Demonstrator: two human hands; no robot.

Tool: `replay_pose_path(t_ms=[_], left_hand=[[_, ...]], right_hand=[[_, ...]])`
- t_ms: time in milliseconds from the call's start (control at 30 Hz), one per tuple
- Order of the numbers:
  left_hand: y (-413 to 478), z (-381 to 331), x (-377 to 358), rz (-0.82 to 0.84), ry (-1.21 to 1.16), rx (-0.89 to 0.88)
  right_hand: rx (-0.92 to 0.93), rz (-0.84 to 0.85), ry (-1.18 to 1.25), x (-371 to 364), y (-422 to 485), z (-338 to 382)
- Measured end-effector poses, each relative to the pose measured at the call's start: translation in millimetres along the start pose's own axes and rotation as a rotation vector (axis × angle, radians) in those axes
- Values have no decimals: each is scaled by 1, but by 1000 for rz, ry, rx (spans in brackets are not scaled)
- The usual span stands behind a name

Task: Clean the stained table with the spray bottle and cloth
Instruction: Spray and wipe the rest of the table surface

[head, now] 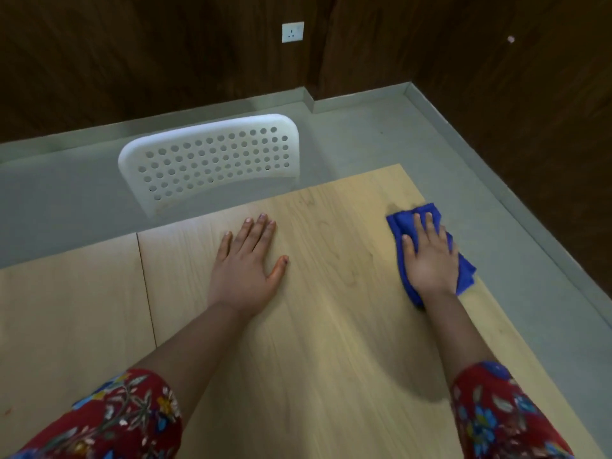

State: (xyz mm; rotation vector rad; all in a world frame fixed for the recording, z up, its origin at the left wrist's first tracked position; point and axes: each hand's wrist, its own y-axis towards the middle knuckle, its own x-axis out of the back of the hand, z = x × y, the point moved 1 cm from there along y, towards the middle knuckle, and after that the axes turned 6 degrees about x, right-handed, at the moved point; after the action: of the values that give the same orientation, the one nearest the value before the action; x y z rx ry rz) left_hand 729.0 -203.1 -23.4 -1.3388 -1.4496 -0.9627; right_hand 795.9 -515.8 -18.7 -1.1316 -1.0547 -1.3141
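Item: light wood-grain worktop (314, 359), carrying both hands; a straight seam (145, 286) runs across it just left of the left hand. Left hand (246, 263): palm down, fingers straight and slightly spread, thumb out to the side, lying flat on bare worktop and holding nothing. Right hand (429, 256): palm down, fingers straight and close together, pressing flat on the cloth. Cloth (402, 223): blue, bunched and folded, lying under the right hand near the worktop's right edge; blue folds show beyond the fingertips, at the thumb side and out past the little-finger side. The two hands are well apart, with plain worktop between them. Mark: a faint dark smear (397, 207) on the worktop just beyond the cloth's far edge. Sleeves: red floral fabric, left sleeve (126, 415) and right sleeve (496, 412), ending above bare forearms. Chair (212, 160): white, backrest perforated with round holes, standing beyond the left hand against the worktop's far edge. Floor (364, 140): grey, beyond and to the right of the hands. Wall (132, 61): dark wood panelling, with a white socket (292, 32) far beyond the hands.
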Motion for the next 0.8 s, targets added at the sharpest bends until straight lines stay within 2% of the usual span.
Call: replay_pose_path(t_ms=[67,133,167,200,300,333,367,400,467,500,533,567,633,667,700,733,800], left_hand=[[-1,1,2,2,-9,-4],[-1,1,2,14,-18,-11],[-2,2,3,11,-13,-14],[-2,1,3,6,-11,-12],[-1,1,2,5,-12,0],[-1,1,2,5,-17,1],[-2,1,2,10,-17,-4],[-2,1,2,13,-19,-4],[-2,2,3,19,-24,-6],[-2,2,3,20,-24,-7],[-2,1,3,18,-23,-9],[-2,1,3,13,-20,-9],[-2,1,2,7,-17,1],[-1,1,2,3,-20,4],[-2,1,2,2,-20,2],[-1,0,2,2,-22,-4],[-1,0,1,1,-21,-8]], right_hand=[[268,29,-2,-9,-19,53],[548,121,-32,-19,-51,71],[582,128,-40,-17,-49,64],[518,100,-38,-15,-35,49],[28,28,-16,-4,24,6],[-41,28,-17,-5,30,9],[10,10,-17,-6,23,25],[166,3,-20,-11,9,44],[583,118,-38,-16,-34,67],[703,159,-68,-15,-39,61],[707,153,-79,-11,-27,51],[580,116,-84,-10,-10,37],[167,60,-45,-6,27,12],[18,56,-25,-5,41,9],[-37,57,-20,-7,46,18],[1,49,-23,-10,45,37],[304,38,-31,-17,26,91]])
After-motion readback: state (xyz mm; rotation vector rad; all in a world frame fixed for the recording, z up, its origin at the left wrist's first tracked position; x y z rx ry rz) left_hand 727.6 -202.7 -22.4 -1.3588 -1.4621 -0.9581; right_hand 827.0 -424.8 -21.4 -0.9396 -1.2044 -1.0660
